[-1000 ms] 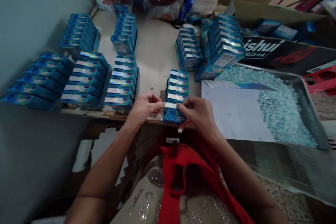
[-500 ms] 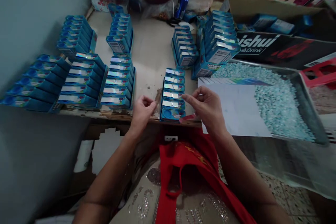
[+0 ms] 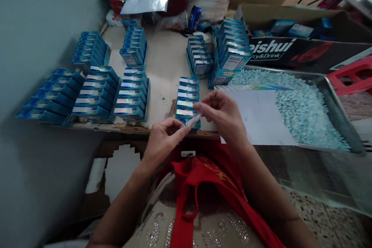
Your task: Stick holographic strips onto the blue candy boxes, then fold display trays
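Note:
A narrow silvery sticker strip [image 3: 193,120] stretches between my two hands, just above the front end of a row of small blue candy boxes [image 3: 188,95]. My left hand [image 3: 165,139] pinches its lower end between thumb and fingers. At the upper end, the thumb and fingertips of my right hand [image 3: 222,114] are closed on it. Shiny strips like it lie across the tops of the boxes in this row. The frontmost box is partly hidden behind the strip and my left fingers. Beside my right hand lies a white sheet [image 3: 258,118] with a shiny upper edge.
More blue box rows [image 3: 130,99] stand at the left, and stacked ones [image 3: 232,46] at the back right. The white sheet overlaps a metal tray [image 3: 353,133] of pale blue candies. Behind are a black carton [image 3: 314,52], a blue can [image 3: 195,17] and a red pot [image 3: 180,4].
My left hand has moved right from the table edge to the strip. The strip, earlier hanging from my right hand, is now between both hands over the front box. The view has shifted slightly.

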`<state>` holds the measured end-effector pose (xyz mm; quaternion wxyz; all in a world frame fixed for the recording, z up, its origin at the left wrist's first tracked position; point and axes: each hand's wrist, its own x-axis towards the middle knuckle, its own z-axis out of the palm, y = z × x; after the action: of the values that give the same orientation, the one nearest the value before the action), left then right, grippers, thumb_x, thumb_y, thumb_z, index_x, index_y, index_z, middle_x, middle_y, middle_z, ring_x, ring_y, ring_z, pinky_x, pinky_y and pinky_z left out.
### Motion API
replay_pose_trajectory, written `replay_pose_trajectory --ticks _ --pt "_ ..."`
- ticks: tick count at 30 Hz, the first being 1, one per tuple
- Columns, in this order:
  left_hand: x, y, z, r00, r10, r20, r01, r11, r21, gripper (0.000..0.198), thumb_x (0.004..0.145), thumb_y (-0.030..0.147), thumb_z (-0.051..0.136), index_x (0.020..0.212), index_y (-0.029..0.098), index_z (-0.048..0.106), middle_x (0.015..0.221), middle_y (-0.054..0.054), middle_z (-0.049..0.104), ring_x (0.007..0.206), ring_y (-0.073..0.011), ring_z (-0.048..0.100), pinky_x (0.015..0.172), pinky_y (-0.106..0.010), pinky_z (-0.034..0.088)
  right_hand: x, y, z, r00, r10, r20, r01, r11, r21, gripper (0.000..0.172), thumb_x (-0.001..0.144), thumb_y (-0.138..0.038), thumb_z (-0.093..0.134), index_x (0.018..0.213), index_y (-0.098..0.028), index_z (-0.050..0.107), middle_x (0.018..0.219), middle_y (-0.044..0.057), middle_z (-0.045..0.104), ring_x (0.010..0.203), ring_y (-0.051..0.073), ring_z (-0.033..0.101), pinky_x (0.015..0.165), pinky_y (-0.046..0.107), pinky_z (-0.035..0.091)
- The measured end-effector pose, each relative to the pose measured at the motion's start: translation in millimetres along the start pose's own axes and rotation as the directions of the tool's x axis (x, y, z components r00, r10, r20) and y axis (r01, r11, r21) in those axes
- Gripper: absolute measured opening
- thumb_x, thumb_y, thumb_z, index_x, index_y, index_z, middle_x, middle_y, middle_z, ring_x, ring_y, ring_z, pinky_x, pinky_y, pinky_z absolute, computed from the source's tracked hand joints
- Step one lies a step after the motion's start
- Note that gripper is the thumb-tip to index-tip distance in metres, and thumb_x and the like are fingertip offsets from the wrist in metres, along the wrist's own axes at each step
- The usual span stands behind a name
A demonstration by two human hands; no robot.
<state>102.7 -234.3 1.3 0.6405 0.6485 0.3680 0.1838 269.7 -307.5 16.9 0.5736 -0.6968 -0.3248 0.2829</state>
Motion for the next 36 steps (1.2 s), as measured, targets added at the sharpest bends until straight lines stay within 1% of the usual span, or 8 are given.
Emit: replay_pose_trajectory --ticks 3,6,10,14,25,30,33,36 --pt "-1.6 -1.4 -20.2 0.984 -0.107 0.143 0.104 0.994 0.027 0.032 0.075 0.05 0.078 0.075 0.019 0.069 0.063 0.0 0.061 0.054 -0.0109 0.051 0.051 -0.023 0.04 -20.4 11.7 -8.2 0.987 0.115 0.108 -0.126 0.987 0.103 0.044 0.061 -0.048 0.088 0.084 -0.024 0.059 0.072 -0.001 0.066 0.062 0.015 0.061 0.056 0.029 0.049" --pt "6.5 -0.1 -35.7 0.963 -0.159 0.217 0.132 0.982 0.132 0.034 0.078 0.052 0.074 0.076 0.018 0.072 0.06 0.0 0.059 0.052 -0.011 0.05 0.047 -0.022 0.035 -32.9 25.1 -6.6 0.985 0.169 0.032 -0.171 0.981 0.09 0.036 0.064 -0.041 0.086 0.08 -0.023 0.06 0.07 -0.001 0.066 0.061 0.015 0.06 0.055 0.029 0.048" --pt "27.5 2.7 -47.9 0.964 -0.115 0.24 0.051 0.965 0.258 0.034 0.079 0.051 0.072 0.072 0.018 0.071 0.056 0.001 0.055 0.05 -0.0109 0.047 0.046 -0.022 0.031 -30.1 31.4 7.1 0.995 0.004 -0.104 -0.013 0.996 -0.086 0.021 0.07 -0.029 0.079 0.073 -0.022 0.06 0.071 -0.001 0.063 0.066 0.015 0.057 0.064 0.032 0.048" --pt "43.3 1.7 -55.8 0.963 -0.084 0.258 -0.003 0.947 0.323 0.031 0.078 0.048 0.073 0.069 0.018 0.072 0.054 0.0 0.054 0.05 -0.0116 0.046 0.045 -0.023 0.03 -22.8 28.5 17.6 0.988 -0.109 -0.111 0.074 0.956 -0.283 0.018 0.074 -0.028 0.074 0.069 -0.024 0.057 0.069 0.0 0.06 0.068 0.016 0.053 0.066 0.033 0.046" --pt "55.8 -8.4 -61.1 0.948 -0.13 0.29 0.056 0.967 0.25 0.031 0.074 0.048 0.077 0.068 0.018 0.072 0.051 0.001 0.054 0.048 -0.0106 0.046 0.045 -0.021 0.031 -19.6 32.4 22.3 0.99 -0.127 -0.066 0.094 0.924 -0.37 0.016 0.076 -0.028 0.07 0.071 -0.024 0.055 0.071 0.0 0.06 0.069 0.017 0.052 0.067 0.036 0.043" --pt "64.2 -31.4 -57.3 0.896 -0.22 0.385 0.215 0.975 0.054 0.042 0.066 0.055 0.084 0.069 0.015 0.071 0.056 -0.001 0.061 0.05 -0.0096 0.05 0.045 -0.019 0.036 -18.0 41.5 19.7 0.987 -0.137 -0.083 0.084 0.885 -0.457 0.024 0.076 -0.033 0.076 0.074 -0.026 0.054 0.069 0.0 0.055 0.067 0.018 0.049 0.064 0.036 0.039" --pt "68.9 -52.9 -49.4 0.909 -0.279 0.31 0.302 0.953 -0.029 0.051 0.057 0.058 0.089 0.067 0.014 0.067 0.061 -0.004 0.066 0.051 -0.0095 0.054 0.046 -0.019 0.039 -18.9 49.2 14.4 0.995 -0.094 -0.04 0.068 0.9 -0.431 0.019 0.082 -0.036 0.074 0.087 -0.026 0.059 0.065 -0.003 0.049 0.061 0.017 0.046 0.058 0.034 0.038" --pt "70.0 -69.0 -43.5 0.939 -0.297 0.175 0.31 0.949 -0.057 0.056 0.052 0.06 0.091 0.065 0.016 0.058 0.061 -0.004 0.067 0.048 -0.0094 0.055 0.044 -0.019 0.039 -20.5 53.7 4.7 0.956 -0.287 0.057 0.264 0.759 -0.595 0.015 0.097 -0.036 0.06 0.105 -0.026 0.068 0.075 0.001 0.06 0.071 0.019 0.056 0.068 0.035 0.041"
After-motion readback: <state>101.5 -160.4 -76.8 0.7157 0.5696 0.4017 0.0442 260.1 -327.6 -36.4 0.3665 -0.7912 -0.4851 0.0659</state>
